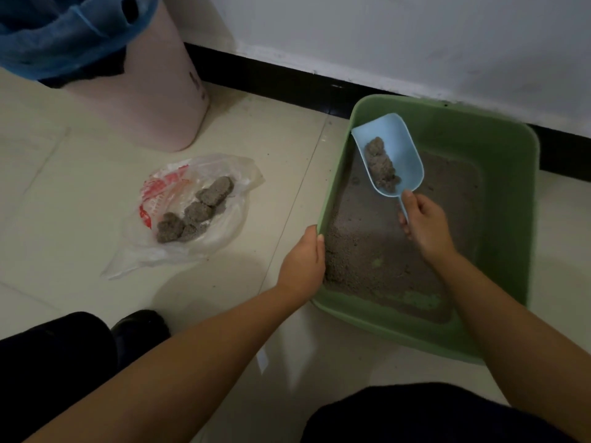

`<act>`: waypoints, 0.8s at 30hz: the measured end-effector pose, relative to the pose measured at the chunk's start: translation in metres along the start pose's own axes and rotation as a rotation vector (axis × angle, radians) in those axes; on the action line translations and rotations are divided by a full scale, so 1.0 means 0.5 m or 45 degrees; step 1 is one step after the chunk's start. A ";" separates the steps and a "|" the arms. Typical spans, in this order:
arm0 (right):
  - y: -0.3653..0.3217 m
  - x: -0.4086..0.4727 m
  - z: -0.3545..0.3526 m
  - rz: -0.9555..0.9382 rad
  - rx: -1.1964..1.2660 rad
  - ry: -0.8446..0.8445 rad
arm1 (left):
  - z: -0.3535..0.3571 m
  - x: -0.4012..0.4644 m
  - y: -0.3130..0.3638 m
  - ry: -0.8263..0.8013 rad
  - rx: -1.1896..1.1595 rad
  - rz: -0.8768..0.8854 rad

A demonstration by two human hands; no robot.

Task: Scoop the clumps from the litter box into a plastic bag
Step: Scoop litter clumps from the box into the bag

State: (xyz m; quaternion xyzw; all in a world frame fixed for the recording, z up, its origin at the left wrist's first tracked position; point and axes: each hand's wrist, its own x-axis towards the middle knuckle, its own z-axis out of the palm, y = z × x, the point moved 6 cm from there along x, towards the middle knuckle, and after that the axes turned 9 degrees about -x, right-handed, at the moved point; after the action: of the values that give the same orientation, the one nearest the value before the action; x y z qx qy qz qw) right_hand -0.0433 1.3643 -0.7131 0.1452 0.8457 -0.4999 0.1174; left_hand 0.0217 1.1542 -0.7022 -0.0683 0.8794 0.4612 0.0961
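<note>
A green litter box [505, 199] with grey litter stands on the floor at the right. My right hand [423, 225] grips the handle of a light blue scoop [404, 145], raised over the box's left side with a grey clump [380, 166] lying in it. My left hand [303, 260] holds the box's left rim. To the left, a clear plastic bag [220, 238] with red print lies open on the floor. Several grey clumps [195, 214] rest on it.
A pink waste bin [153, 91] lined with a blue bag stands at the back left. A white wall with a black baseboard [271, 75] runs behind the box. My dark-clothed knees and a black shoe [140, 327] fill the foreground. Beige floor tiles lie between bag and box.
</note>
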 end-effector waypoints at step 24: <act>-0.314 -0.150 0.374 -0.030 -0.604 -0.764 | -0.513 0.162 -0.432 0.069 0.208 -0.415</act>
State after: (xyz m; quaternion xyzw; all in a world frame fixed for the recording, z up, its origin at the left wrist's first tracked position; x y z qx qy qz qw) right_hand -0.0206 1.1181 -0.6483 -0.0487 0.8675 -0.3120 0.3843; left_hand -0.0390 0.8183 -0.7508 -0.2144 0.8935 0.3645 0.1511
